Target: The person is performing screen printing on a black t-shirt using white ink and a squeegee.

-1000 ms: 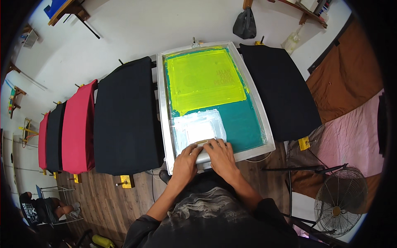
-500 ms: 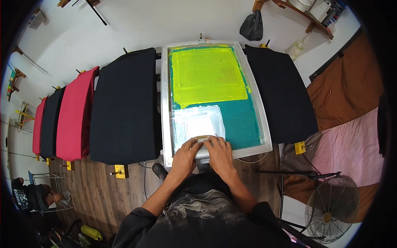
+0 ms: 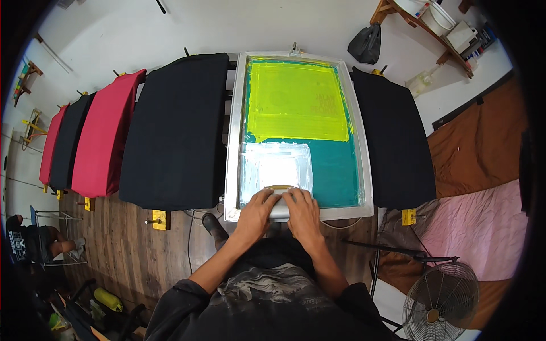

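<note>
Both left hand point(image 3: 256, 212) and right hand point(image 3: 303, 211) curled, gripping squeegee point(image 3: 280, 212) (near edge, screen frame point(image 3: 344, 212)); uneven pressure could've streaked white ink point(image 3: 277, 166).

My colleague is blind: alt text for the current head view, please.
A person's left hand and right hand hold a squeegee at the near end of a metal-framed screen bearing yellow-green ink and white ink. Black cloth-covered boards flank it.
</note>
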Demonstrator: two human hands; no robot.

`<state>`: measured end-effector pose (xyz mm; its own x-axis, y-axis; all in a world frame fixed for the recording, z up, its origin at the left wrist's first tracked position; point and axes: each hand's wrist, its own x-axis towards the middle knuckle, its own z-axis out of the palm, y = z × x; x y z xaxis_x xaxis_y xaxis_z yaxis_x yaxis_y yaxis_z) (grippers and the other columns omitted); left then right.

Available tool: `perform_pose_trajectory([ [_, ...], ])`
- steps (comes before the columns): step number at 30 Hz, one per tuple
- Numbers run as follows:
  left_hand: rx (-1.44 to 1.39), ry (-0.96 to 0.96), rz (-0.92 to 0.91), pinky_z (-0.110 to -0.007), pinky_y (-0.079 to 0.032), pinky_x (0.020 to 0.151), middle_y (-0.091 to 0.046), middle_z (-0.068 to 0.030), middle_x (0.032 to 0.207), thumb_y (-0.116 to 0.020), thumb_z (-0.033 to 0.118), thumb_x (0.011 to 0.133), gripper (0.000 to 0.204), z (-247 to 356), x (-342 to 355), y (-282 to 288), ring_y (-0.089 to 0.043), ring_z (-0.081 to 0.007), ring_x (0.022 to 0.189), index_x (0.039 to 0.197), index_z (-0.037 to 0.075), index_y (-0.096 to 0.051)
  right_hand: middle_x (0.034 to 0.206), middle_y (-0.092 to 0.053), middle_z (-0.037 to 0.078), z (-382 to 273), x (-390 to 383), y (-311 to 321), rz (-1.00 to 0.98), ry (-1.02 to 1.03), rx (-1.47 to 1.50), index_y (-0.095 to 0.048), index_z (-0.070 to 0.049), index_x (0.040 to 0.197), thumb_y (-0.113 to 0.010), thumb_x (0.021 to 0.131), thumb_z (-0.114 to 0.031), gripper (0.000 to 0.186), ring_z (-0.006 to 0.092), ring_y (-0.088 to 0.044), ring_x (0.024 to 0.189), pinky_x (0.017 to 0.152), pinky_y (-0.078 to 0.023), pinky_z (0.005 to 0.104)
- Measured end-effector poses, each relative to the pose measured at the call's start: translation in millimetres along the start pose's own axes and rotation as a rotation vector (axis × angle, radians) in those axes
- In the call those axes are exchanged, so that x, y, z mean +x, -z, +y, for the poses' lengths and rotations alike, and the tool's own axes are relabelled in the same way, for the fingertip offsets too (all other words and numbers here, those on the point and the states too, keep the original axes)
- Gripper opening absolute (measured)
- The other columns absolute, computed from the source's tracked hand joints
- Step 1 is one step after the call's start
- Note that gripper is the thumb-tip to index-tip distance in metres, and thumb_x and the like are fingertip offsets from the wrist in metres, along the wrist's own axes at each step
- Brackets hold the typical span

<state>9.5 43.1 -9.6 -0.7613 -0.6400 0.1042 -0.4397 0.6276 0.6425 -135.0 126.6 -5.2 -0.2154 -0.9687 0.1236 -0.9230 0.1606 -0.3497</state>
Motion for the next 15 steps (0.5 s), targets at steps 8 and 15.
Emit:
perform_pose_trajectory([
  [8,-0.043,0.055,-0.033,-0.043,-0.048,0.099,-0.056,-0.0206,0.129,-0.056,-0.013,0.067,0.062,11.2,-4.3,11.0,-0.054,-0.0388,0.121,0.127,0.003,-0.058,0.122,-0.058,0.012,-7.0,1.0,19.4,-0.152,-0.039,0.057,-0.061,-0.007,0.117,-0.065,0.073,0.004,0.046,0.0321,-0.053,0.117,0.091,-0.042,0.0447],
  [15,-0.033,0.008,-0.001,-0.044,-0.048,0.099,-0.057,-0.0203,0.129,-0.056,-0.013,0.067,0.062,0.2,-10.5,-0.6,-0.055,-0.0384,0.119,0.127,0.003,-0.058,0.120,-0.058,0.010,-5.5,-7.2,5.3,-0.060,-0.020,0.016,-0.061,-0.007,0.117,-0.068,0.066,0.005,0.052,0.0304,-0.053,0.114,0.090,-0.042,0.0433],
])
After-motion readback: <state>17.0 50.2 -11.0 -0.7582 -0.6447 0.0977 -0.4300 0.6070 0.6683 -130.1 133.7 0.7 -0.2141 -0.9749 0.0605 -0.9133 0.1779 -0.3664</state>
